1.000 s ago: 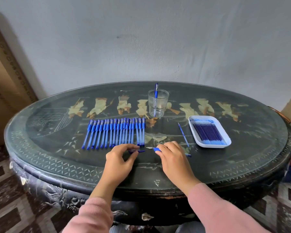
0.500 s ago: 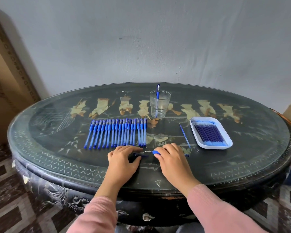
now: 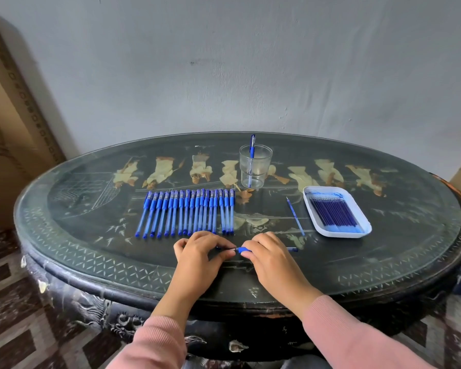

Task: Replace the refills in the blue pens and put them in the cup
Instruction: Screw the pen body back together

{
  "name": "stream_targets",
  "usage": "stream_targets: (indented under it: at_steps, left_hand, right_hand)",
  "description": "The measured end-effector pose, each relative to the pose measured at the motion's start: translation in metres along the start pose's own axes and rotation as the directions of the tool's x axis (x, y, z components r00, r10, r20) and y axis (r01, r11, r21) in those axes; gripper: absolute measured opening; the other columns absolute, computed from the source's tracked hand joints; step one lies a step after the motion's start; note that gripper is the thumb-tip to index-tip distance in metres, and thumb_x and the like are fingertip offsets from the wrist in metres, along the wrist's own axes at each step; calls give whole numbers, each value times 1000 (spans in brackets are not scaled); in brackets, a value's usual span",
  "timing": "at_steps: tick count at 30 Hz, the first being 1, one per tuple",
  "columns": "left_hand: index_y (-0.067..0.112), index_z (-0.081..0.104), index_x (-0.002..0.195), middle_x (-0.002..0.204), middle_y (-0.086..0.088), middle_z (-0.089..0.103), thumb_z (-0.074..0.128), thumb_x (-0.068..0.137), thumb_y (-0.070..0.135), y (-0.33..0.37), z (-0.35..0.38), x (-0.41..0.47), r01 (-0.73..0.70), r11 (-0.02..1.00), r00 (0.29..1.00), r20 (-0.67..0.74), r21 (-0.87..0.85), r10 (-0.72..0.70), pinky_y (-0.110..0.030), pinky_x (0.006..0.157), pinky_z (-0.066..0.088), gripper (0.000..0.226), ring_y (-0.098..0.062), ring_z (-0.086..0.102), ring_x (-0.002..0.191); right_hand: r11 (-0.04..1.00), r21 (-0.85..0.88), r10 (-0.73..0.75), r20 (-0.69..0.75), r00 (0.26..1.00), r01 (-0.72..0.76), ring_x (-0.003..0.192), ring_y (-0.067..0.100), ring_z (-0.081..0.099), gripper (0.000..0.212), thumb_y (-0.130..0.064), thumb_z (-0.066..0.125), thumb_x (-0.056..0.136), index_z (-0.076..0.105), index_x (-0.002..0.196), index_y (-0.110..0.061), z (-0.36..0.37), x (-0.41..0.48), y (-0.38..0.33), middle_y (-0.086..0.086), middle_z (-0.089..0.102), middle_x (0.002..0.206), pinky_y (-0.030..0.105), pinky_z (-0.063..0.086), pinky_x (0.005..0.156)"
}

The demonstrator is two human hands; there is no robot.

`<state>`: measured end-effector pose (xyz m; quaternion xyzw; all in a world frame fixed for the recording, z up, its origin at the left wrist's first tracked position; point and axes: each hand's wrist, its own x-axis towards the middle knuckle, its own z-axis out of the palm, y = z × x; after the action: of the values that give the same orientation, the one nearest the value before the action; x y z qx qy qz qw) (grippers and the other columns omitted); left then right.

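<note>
- My left hand (image 3: 197, 258) and right hand (image 3: 269, 258) meet at the near edge of the surface (image 3: 410, 235), both pinching the same pen (image 3: 241, 249) low over the glass top. The right fingers (image 3: 246, 252) close on the blue grip section, and the left fingers (image 3: 225, 253) clamp a small dark piece at the tip end. I take it to be the cap or nose piece, but it is too small to tell.
- The far end of the pen pokes out past my right hand, lying along the surface.
- I judge the risk here to be a slip. If the two parts go together crooked, the refill tip could bend, or the small piece could pop free and roll off the near edge onto the floor.
- The row of pens (image 3: 189, 213) lies just beyond my knuckles. A careless lift of either hand could nudge them out of line or send some rolling.
- A loose refill (image 3: 295, 216) lies between the row and the white tray (image 3: 312, 206) of fresh refills (image 3: 333, 215). I could mix it up with a new one.
- The clear cup (image 3: 255, 166) stands further back with one pen in it. Dropping the next pen in carelessly could tip it.
- I can read no brand, label or writing on anything. Any print on the barrels is too small.
</note>
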<state>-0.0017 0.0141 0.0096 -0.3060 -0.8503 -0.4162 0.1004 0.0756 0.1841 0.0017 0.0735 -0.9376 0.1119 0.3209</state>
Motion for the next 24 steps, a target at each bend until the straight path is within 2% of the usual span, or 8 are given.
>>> stream_targets:
  at_steps: [5, 13, 18, 22, 24]
  left_hand:
    - [38, 64, 79, 81, 28, 60, 76, 81, 29, 1, 3, -2, -77, 992, 997, -23, 101, 79, -32, 84, 17, 15, 10, 48, 92]
    - [35, 58, 82, 82, 27, 54, 71, 86, 25, 0, 5, -3, -114, 983, 993, 22, 146, 112, -32, 83, 17, 17, 7, 45, 89]
    - [34, 56, 82, 81, 24, 57, 56, 89, 34, -2, 6, -2, -128, 984, 992, 28, 122, 125, -31, 82, 15, 6, 5, 45, 89]
    - [33, 50, 71, 75, 19, 54, 37, 94, 48, -4, 7, -2, -125, 984, 991, 62, 129, 118, -32, 84, 15, 30, 2, 44, 86]
    - [36, 48, 73, 76, 20, 52, 26, 93, 56, -3, 6, -2, -115, 987, 991, 81, 108, 106, -31, 86, 16, 37, 1, 45, 88]
  right_hand:
    - [999, -25, -26, -11, 1000, 26, 74, 17, 47, 29, -26, 43, 102, 62, 87, -11, -3, 0, -2, -2, 51, 81, 28, 45, 70]
    - [999, -37, -37, -28, 999, 36, 73, 16, 45, 22, -22, 47, 101, 61, 87, -11, -3, -2, -2, -3, 49, 80, 25, 44, 70]
    - [997, -60, -45, -35, 998, 43, 72, 15, 44, 25, -22, 45, 102, 61, 86, -11, -4, -2, -2, -2, 49, 78, 25, 44, 69]
    - [996, -64, -63, -26, 998, 61, 73, 16, 44, 27, -23, 43, 104, 61, 88, -11, -5, -2, -4, -2, 49, 79, 25, 43, 70]
    - [995, -74, -62, -24, 998, 60, 75, 15, 45, 27, -24, 43, 104, 62, 90, -11, -5, -2, -4, -2, 50, 81, 25, 44, 71]
